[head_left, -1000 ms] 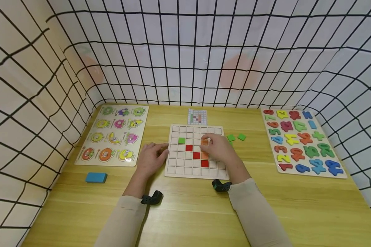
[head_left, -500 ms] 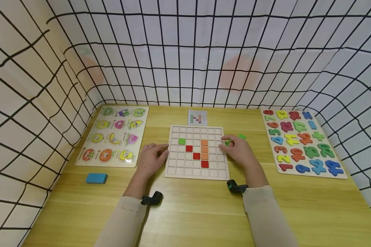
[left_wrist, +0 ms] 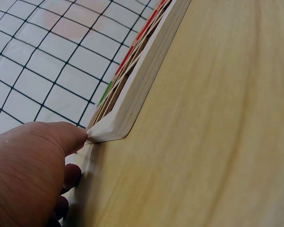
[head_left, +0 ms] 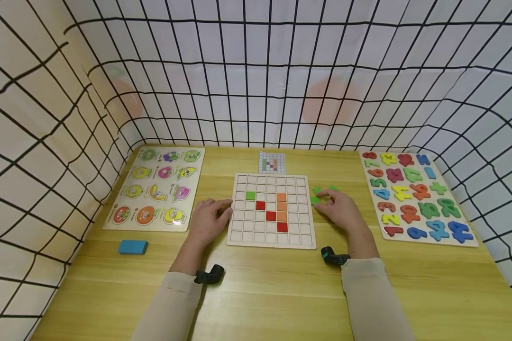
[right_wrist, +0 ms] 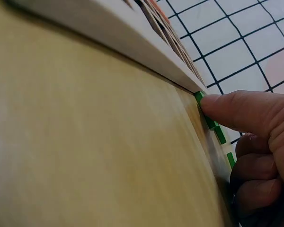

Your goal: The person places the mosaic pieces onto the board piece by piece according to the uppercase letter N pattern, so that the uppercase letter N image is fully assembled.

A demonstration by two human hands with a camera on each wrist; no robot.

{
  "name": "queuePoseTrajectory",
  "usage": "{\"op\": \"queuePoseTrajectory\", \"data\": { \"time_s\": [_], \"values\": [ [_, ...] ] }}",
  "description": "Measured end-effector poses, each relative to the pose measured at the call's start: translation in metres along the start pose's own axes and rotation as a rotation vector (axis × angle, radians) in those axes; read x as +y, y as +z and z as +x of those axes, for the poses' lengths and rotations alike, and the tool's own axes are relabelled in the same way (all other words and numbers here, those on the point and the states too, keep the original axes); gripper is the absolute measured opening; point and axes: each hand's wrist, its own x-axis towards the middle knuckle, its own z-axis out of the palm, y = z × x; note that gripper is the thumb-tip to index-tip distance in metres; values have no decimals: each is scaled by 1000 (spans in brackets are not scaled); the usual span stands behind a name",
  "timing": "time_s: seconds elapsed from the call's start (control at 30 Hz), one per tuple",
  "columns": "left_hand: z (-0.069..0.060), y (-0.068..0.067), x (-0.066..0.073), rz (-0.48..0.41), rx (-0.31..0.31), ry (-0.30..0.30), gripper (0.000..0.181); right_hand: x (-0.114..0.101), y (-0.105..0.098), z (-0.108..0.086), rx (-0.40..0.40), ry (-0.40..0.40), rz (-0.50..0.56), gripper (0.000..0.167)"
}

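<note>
A wooden grid board (head_left: 251, 237) holds one green tile (head_left: 250, 195), three red tiles (head_left: 270, 216) and three orange tiles (head_left: 281, 206). At its left edge, the fingertips of my left hand (head_left: 206, 220) touch the rim; the left wrist view shows the thumb against the board's corner (left_wrist: 114, 127). My right hand (head_left: 343, 213) is just right of the board among loose green tiles (head_left: 315, 201). Its thumb touches a green tile (right_wrist: 199, 97) in the right wrist view, and thumb and index stand apart.
Behind the board lies a small pattern card (head_left: 271, 163). A fruit puzzle board (head_left: 147, 225) is on the left, with a blue block (head_left: 132, 246) in front of it. On the right lies a number puzzle board (head_left: 414, 240). Black wire mesh (head_left: 247, 99) surrounds the table.
My right hand has moved right, off the orange tiles, past the board's edge to the loose green tiles. The orange column is now uncovered. My left hand has stayed in place.
</note>
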Motion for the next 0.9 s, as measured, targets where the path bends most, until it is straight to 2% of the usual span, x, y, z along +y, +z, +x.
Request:
{"op": "queuePoseTrajectory", "data": {
  "time_s": [0.3,0.57,0.9],
  "values": [
    [0,0,-1,10,-10,-7,34,-2,-6,-4,-40,66,-56,45],
    [0,0,-2,15,-15,-20,34,0,-9,-5,-62,42,-66,56],
    [0,1,-2,12,-9,-6,34,1,-8,-5,-63,43,-63,55]
  ]
}}
